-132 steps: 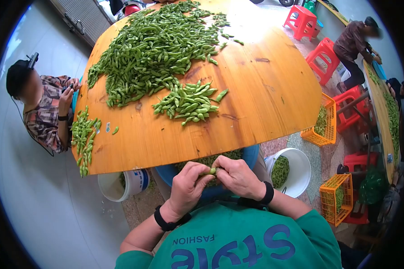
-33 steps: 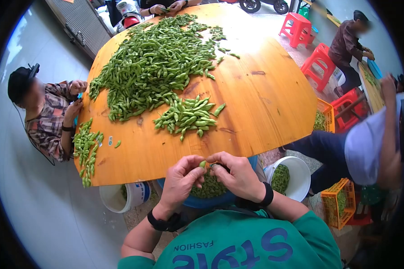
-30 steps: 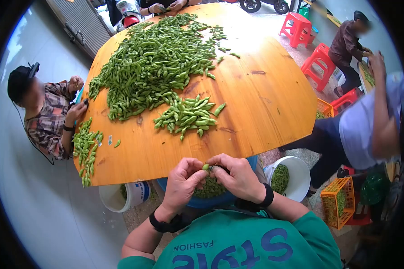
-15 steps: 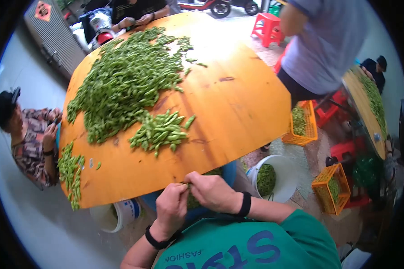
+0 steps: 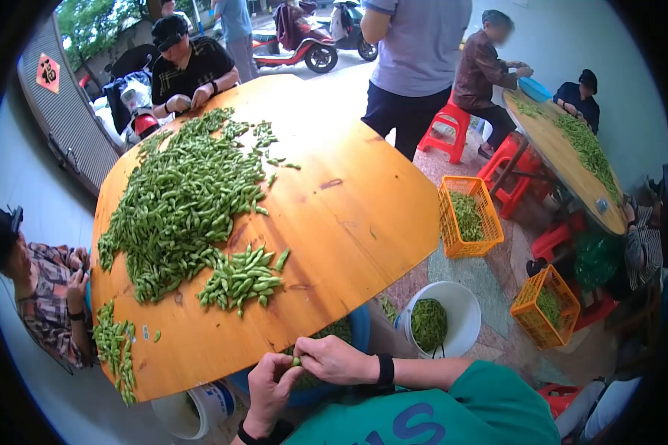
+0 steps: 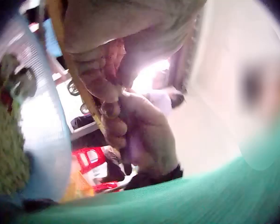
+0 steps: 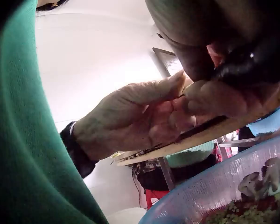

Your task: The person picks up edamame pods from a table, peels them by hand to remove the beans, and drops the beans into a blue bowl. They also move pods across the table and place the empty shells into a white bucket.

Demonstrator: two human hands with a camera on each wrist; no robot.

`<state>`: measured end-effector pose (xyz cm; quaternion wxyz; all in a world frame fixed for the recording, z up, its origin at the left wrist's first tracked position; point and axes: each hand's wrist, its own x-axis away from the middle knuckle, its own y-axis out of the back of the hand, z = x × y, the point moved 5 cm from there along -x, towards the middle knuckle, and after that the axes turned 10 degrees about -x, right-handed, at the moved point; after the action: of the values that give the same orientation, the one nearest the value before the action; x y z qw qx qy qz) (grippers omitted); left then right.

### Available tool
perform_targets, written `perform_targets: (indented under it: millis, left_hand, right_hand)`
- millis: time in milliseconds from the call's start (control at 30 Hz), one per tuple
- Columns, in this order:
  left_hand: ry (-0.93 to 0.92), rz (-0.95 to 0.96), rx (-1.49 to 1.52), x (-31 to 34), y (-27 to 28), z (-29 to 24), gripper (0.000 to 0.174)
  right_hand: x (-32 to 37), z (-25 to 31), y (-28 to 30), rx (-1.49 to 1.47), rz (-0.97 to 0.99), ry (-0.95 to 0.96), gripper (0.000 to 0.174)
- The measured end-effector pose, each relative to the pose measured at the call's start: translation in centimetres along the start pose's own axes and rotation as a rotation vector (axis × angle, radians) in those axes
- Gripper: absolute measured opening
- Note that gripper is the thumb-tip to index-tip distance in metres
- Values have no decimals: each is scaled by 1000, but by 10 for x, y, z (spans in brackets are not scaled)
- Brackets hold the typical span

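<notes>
In the head view my left hand [image 5: 269, 387] pinches a green edamame pod [image 5: 296, 362] at the table's near edge. My right hand [image 5: 337, 360] meets it there, fingertips right at the pod. A small shiny black tool [image 7: 245, 65] lies in the curled fingers of my right hand in the right wrist view; its kind I cannot tell. Below both hands sits a blue basin [image 5: 361, 326] holding pods, partly hidden by the table. A large heap of edamame pods [image 5: 182, 211] covers the table's far left, with a smaller pile [image 5: 241, 279] nearer me.
The wooden table [image 5: 349, 222] ends just ahead of my hands. White buckets [image 5: 464, 315] stand on either side of the basin. Orange crates [image 5: 470, 248] with pods and red stools [image 5: 449, 133] are on the right. Several people sit around; one person [image 5: 416, 48] stands behind the table.
The head view has swung right and up, so the table sits lower and further left. The person in the pale shirt has walked from the right to behind the table. My hands stay together.
</notes>
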<state>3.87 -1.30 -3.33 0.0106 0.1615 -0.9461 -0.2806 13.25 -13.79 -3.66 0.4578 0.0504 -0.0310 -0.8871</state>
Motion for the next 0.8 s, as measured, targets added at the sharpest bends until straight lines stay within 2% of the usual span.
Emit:
perform_targets:
  millis: [33, 100, 167, 233, 267, 300, 367, 400, 467, 600, 633, 700, 800]
  left_hand:
    - [-11, -2, -1, -1, 0, -1, 17]
    - [-246, -115, -272, -1, 3, -16, 13]
    - [-301, -158, -322, 1, 1, -15, 11]
    - [-86, -126, -148, 0, 0, -5, 10]
    - [112, -56, 42, 2, 0, 3, 13]
    - [108, -59, 43, 1, 0, 3, 13]
    - [325, -5, 502, 4, -5, 15, 15]
    - [318, -11, 501, 3, -2, 16, 15]
    - [422, 53, 573, 3, -3, 22, 16]
    - [419, 173, 674, 8, -11, 34, 17]
    - [413, 178, 674, 8, -11, 36, 17]
    - [490, 252, 841, 10, -13, 41, 24]
    - [579, 345, 981, 12, -18, 46, 27]
  right_hand:
    - [0, 2, 0, 6, -5, 9, 13]
    - [1, 3, -1, 4, -1, 13, 12]
    - [2, 3, -3, 11, -20, 47, 11]
    - [3, 0, -6, 31, -47, 87, 8]
    - [5, 1, -7, 33, -45, 131, 8]
    - [6, 3, -5, 37, -45, 134, 8]
    - [6, 8, -5, 18, 27, 107, 8]
    - [5, 8, -4, 22, 29, 115, 8]
    - [2, 4, 0, -104, 24, 53, 14]
    - [5, 13, 5, -112, -28, 52, 25]
    - [4, 12, 6, -107, -33, 55, 25]
    - [5, 13, 1, -194, 24, 176, 21]
    - [8, 18, 3, -150, 31, 224, 17]
